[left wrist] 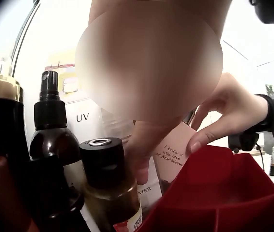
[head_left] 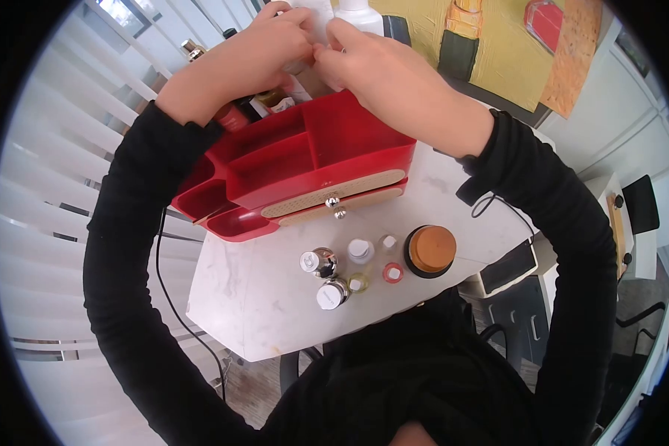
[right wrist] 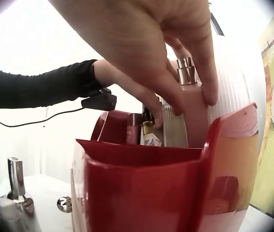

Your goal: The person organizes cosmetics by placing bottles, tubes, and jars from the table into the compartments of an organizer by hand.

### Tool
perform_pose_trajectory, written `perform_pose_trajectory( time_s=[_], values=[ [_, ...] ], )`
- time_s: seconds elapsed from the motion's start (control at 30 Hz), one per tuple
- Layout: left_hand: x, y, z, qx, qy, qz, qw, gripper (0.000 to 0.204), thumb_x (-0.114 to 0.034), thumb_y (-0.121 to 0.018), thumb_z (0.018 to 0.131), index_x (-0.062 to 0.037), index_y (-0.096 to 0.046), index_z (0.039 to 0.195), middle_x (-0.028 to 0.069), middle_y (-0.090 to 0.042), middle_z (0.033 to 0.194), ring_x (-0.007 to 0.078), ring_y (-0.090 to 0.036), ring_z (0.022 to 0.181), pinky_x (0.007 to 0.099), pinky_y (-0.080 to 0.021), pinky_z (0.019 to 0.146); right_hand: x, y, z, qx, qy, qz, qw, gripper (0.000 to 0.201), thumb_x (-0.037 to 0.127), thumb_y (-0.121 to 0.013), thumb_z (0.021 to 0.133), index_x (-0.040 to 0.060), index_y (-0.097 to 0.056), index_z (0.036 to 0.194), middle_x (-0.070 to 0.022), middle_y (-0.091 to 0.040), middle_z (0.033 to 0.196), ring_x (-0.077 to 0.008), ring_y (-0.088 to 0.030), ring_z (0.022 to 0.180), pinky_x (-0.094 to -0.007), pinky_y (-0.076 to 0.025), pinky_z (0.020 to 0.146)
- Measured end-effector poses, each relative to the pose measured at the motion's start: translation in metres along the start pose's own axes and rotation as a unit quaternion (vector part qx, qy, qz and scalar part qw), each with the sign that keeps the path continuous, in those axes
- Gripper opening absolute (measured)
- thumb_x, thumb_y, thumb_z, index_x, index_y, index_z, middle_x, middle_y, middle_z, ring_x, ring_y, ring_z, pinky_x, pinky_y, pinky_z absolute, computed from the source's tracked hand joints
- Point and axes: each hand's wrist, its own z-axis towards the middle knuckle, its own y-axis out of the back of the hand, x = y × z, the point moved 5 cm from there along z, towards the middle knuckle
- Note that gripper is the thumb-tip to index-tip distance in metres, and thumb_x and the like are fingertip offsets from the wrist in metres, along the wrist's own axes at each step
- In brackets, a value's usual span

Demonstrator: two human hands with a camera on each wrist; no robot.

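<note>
Both hands meet over the back of a red organizer. My right hand pinches a pink bottle with a silver neck; in the left wrist view its thumb lies on the printed front. Close beside it, my left hand grips a clear bottle, thumb along the near side and fingers bent over the far side; a blurred patch hides most of that hand in the left wrist view. An amber bottle with a black cap stands against the left thumb.
Left of the hands stand a dark spray bottle and a white UV package. Several small bottles and a brown-lidded jar stand on the white table. A white bottle is at the back, before a painting; blinds hang at left.
</note>
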Motion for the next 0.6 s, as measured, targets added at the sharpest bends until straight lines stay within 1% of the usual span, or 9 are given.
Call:
perform_pose_trajectory(
  time_s=[0.07,0.17,0.23,0.33,0.4,0.43,0.5,0.57,0.6],
  values=[
    [-0.004,0.002,-0.002,-0.018,-0.004,0.0,1.0,0.012,-0.007,-0.069,0.069,-0.0061,-0.071,0.08,0.0068,-0.068,0.093,0.0264,-0.053,0.105,0.0416,-0.036,0.097,-0.001,0.001,0.001,-0.001,0.002,0.005,1.0,0.018,-0.007,-0.06,0.076,0.004,-0.048,0.086,-0.0139,-0.048,0.095,-0.0331,-0.059,0.078,-0.0417,-0.048,0.065],
    [-0.004,0.002,-0.006,-0.039,-0.004,0.004,0.999,0.012,-0.009,-0.069,0.068,-0.0049,-0.07,0.08,0.0073,-0.067,0.094,0.0266,-0.053,0.106,0.0405,-0.036,0.097,-0.003,0.003,0.007,0.028,-0.014,0.047,0.998,0.017,-0.006,-0.06,0.075,0.0038,-0.048,0.082,-0.0139,-0.049,0.093,-0.0333,-0.058,0.078,-0.0417,-0.047,0.065],
    [-0.003,0.0,-0.009,-0.045,-0.003,0.006,0.999,0.014,-0.01,-0.069,0.068,-0.0045,-0.07,0.081,0.0075,-0.067,0.094,0.0268,-0.053,0.107,0.0405,-0.036,0.096,0.0,0.008,0.01,0.014,0.015,0.057,0.998,0.017,-0.006,-0.06,0.073,0.0036,-0.048,0.08,-0.0141,-0.049,0.091,-0.0332,-0.058,0.077,-0.0413,-0.047,0.065],
    [-0.001,-0.001,-0.011,-0.073,0.013,-0.007,0.997,0.016,-0.013,-0.071,0.069,-0.0054,-0.07,0.083,0.0064,-0.068,0.097,0.0266,-0.053,0.108,0.0406,-0.035,0.095,-0.001,0.003,0.009,0.012,0.01,0.01,1.0,0.017,-0.006,-0.061,0.073,0.0034,-0.048,0.08,-0.0142,-0.049,0.089,-0.0328,-0.059,0.077,-0.0409,-0.047,0.065],
    [-0.001,-0.001,-0.016,-0.082,0.071,-0.006,0.994,0.018,-0.016,-0.072,0.07,-0.0077,-0.071,0.087,0.0042,-0.068,0.1,0.0261,-0.053,0.109,0.0408,-0.035,0.094,-0.002,0.001,0.008,0.002,0.011,0.007,1.0,0.017,-0.005,-0.061,0.073,0.0033,-0.048,0.08,-0.0142,-0.048,0.089,-0.0327,-0.059,0.077,-0.0411,-0.047,0.065],
    [-0.003,-0.001,-0.02,-0.079,0.071,-0.006,0.994,0.018,-0.016,-0.072,0.07,-0.0077,-0.071,0.087,0.0042,-0.068,0.1,0.0261,-0.053,0.109,0.0408,-0.035,0.094,-0.001,0.001,0.008,-0.008,0.013,0.004,1.0,0.017,-0.004,-0.061,0.073,0.0031,-0.047,0.08,-0.0141,-0.048,0.09,-0.0326,-0.059,0.077,-0.0412,-0.047,0.065],
    [-0.001,0.007,-0.031,-0.173,0.098,0.006,0.98,0.017,-0.016,-0.073,0.071,-0.0099,-0.072,0.088,0.0019,-0.068,0.099,0.0249,-0.052,0.109,0.0425,-0.034,0.095,-0.002,0.001,0.008,-0.001,0.013,-0.005,1.0,0.013,-0.003,-0.061,0.074,0.0027,-0.05,0.08,-0.0147,-0.051,0.089,-0.0331,-0.061,0.078,-0.0411,-0.048,0.066],
    [0.007,0.0,-0.032,-0.182,0.082,0.006,0.98,0.017,-0.015,-0.074,0.072,-0.0104,-0.072,0.088,0.0016,-0.068,0.099,0.0247,-0.052,0.109,0.0427,-0.034,0.095,-0.002,0.001,0.011,0.008,0.017,-0.013,1.0,0.009,-0.002,-0.061,0.075,0.0023,-0.054,0.08,-0.0152,-0.054,0.088,-0.0335,-0.062,0.078,-0.0411,-0.05,0.066],
    [0.008,-0.004,-0.033,-0.191,0.065,0.007,0.979,0.017,-0.014,-0.074,0.072,-0.0109,-0.072,0.088,0.0013,-0.068,0.099,0.0244,-0.052,0.11,0.043,-0.034,0.096,-0.001,0.002,0.013,0.006,0.027,-0.004,1.0,0.006,0.003,-0.058,0.08,-0.0006,-0.056,0.083,-0.0182,-0.054,0.09,-0.0331,-0.062,0.079,-0.0406,-0.05,0.066]
  ],
)
